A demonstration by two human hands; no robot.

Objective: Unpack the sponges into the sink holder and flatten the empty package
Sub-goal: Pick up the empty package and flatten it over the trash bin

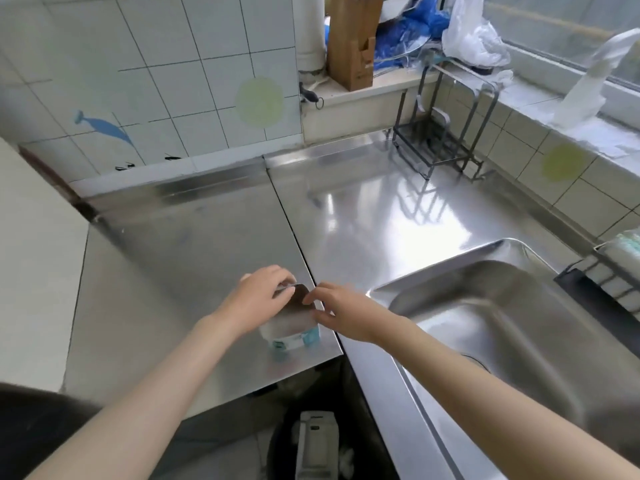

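A clear plastic sponge package (294,323) with a teal and white label lies on the steel counter near its front edge. My left hand (258,299) pinches the package's far top edge. My right hand (341,311) grips its right side, fingers curled on the plastic. What is inside the package is hard to make out. The sink holder (620,268), a wire rack at the far right edge of the sink, has pale sponges in it.
A steel sink basin (502,323) lies right of my hands. A dark wire rack (440,147) stands at the back of the counter (207,244). A cardboard box (353,43) and plastic bags (474,32) sit on the window ledge. A bin (311,441) stands below the counter.
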